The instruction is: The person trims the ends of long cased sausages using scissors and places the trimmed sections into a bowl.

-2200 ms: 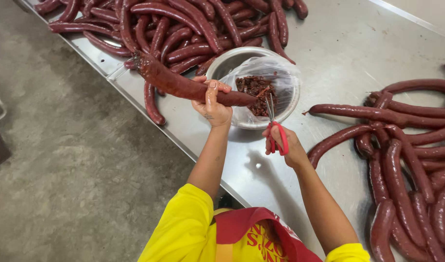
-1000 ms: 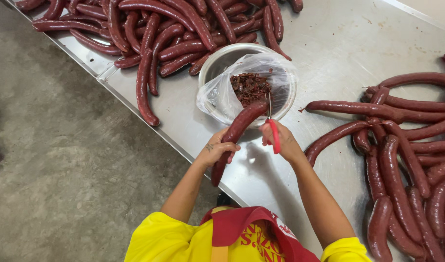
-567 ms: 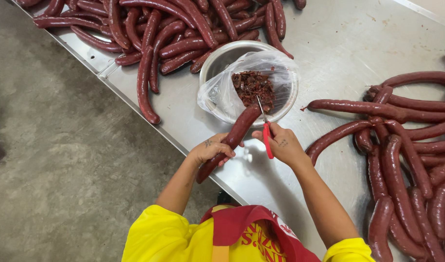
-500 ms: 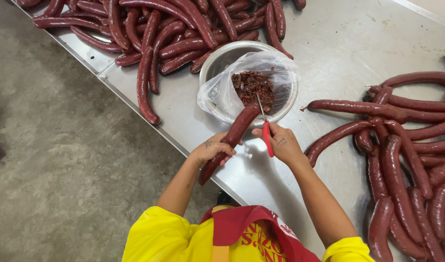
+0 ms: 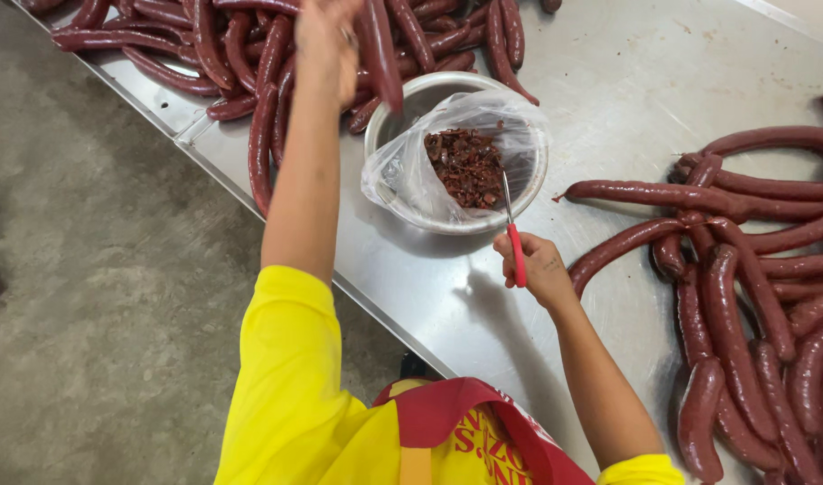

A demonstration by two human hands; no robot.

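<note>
left arm: stretched far forward, elbow nearly straight, yellow sleeve to mid-forearm | left hand [image 5: 326, 40]: fingers closed around a sausage [image 5: 378, 49], far ahead of the right | right arm: bent, forearm angled inward | right hand [image 5: 535, 268]: fist gripping red-handled scissors [image 5: 512, 229], blades pointing forward

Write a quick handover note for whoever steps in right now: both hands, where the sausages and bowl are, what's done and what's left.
Left hand: stretched out over the far sausage pile, holding one dark red sausage.
Right hand: gripping red-handled scissors, blades pointing at the bowl.
Steel bowl, lined with a clear bag, holds dark trimmings.
Done: some trimmings are in the bag.
Left: many sausages still lie on the table, in the far pile and a right-hand group.
</note>
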